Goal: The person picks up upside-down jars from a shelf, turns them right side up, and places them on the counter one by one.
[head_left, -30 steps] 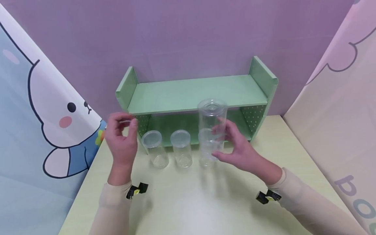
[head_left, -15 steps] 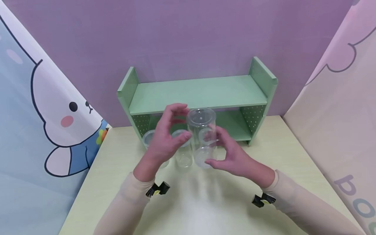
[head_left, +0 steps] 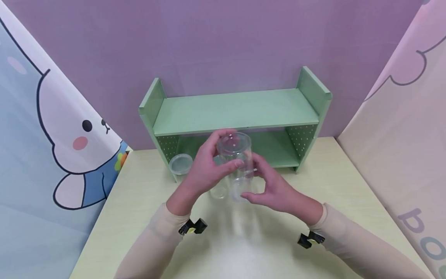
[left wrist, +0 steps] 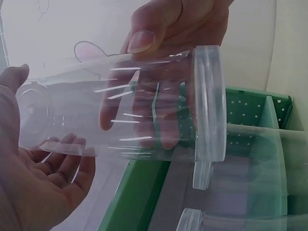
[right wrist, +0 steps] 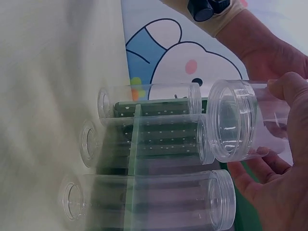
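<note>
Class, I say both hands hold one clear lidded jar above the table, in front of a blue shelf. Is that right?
Not quite: the shelf is green, not blue, as the head view shows. The rest stands: the left hand and right hand both hold the clear lidded jar above the table.

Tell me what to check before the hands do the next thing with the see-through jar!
1. Both hands on the jar: ok. The left hand grips the clear jar near its lid, and the right hand holds its lower part.
2. Lid on: ok. The lid sits on the jar's end.
3. Lid screwed tight: cannot tell.
4. Jar off the table: ok. It is lifted above the table.
5. Other jars standing: ok. Three clear jars stand upright by the green shelf.
6. Space between the held jar and those jars: cannot tell; the hands hide it in the head view.
</note>
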The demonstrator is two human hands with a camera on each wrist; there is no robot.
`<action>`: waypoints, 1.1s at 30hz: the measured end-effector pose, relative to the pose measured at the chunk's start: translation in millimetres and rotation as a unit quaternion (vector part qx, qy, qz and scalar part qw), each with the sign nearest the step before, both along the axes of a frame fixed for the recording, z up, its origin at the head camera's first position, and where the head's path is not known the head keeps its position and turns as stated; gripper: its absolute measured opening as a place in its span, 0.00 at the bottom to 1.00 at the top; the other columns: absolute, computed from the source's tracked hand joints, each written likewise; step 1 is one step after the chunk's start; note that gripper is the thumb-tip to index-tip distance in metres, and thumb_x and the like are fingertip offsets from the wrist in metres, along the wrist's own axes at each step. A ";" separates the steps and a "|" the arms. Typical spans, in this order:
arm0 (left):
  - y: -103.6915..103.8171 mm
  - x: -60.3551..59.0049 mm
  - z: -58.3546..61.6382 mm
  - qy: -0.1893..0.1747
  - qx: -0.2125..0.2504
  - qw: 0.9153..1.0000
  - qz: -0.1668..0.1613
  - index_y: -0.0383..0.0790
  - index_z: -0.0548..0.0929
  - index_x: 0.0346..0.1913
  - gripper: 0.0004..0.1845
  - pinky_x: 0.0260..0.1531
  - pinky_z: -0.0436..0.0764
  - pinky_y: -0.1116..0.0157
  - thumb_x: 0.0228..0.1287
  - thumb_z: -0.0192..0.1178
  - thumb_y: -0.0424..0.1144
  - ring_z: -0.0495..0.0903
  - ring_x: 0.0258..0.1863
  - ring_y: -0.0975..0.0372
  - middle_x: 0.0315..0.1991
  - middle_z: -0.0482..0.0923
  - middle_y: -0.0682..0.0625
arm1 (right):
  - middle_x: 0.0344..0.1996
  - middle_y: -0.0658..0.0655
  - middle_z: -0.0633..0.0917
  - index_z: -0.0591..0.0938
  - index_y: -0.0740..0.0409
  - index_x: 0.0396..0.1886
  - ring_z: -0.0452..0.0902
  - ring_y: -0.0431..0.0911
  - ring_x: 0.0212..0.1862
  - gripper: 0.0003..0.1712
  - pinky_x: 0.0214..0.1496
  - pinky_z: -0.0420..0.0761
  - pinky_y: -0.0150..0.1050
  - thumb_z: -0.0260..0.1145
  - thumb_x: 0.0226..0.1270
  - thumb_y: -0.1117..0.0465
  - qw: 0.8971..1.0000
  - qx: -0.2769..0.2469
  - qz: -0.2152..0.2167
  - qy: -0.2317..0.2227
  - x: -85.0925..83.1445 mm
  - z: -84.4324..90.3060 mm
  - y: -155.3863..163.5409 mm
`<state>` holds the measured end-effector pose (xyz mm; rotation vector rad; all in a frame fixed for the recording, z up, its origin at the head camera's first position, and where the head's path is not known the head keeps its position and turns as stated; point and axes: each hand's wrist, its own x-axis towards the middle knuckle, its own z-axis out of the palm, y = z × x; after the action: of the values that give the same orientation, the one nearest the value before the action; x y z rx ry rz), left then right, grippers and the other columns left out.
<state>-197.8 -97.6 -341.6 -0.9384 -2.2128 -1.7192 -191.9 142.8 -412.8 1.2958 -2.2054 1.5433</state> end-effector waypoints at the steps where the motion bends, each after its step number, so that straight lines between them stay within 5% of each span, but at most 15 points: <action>1: -0.4 0.2 -0.2 -0.002 0.001 1.000 0.000 0.47 0.74 0.77 0.44 0.61 0.82 0.46 0.66 0.75 0.65 0.85 0.60 0.55 0.65 0.84 0.51 | 0.69 0.56 0.78 0.57 0.53 0.89 0.81 0.60 0.65 0.66 0.68 0.85 0.51 0.86 0.57 0.74 1.000 0.003 -0.001 -0.001 0.2 0.4 0.4; 16: -24.0 3.1 -1.9 -0.003 0.030 0.999 -0.043 0.37 0.73 0.70 0.34 0.64 0.84 0.52 0.62 0.74 0.31 0.80 0.65 0.52 0.64 0.80 0.45 | 0.66 0.57 0.81 0.69 0.60 0.83 0.79 0.52 0.65 0.55 0.69 0.81 0.44 0.86 0.57 0.69 0.997 0.042 -0.027 0.053 -0.5 11.4 20.9; 22: -32.3 3.5 -8.3 -0.011 0.052 0.996 -0.074 0.33 0.69 0.70 0.35 0.65 0.84 0.42 0.63 0.72 0.29 0.76 0.68 0.45 0.66 0.77 0.40 | 0.66 0.57 0.82 0.73 0.59 0.80 0.79 0.53 0.62 0.52 0.66 0.81 0.42 0.86 0.56 0.70 0.996 0.050 -0.027 0.066 -2.1 19.7 30.2; 33: -54.7 12.2 -16.7 -0.032 -0.011 0.997 -0.062 0.38 0.69 0.78 0.43 0.57 0.88 0.55 0.62 0.74 0.22 0.80 0.64 0.47 0.69 0.78 0.39 | 0.68 0.54 0.82 0.79 0.53 0.77 0.80 0.52 0.63 0.45 0.59 0.86 0.41 0.85 0.59 0.69 0.995 0.082 -0.013 0.059 -3.7 45.3 49.9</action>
<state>-185.6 -152.3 -358.3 -1.0618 -2.2622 -1.8054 -195.5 192.7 -367.5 1.3581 -2.3036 1.2648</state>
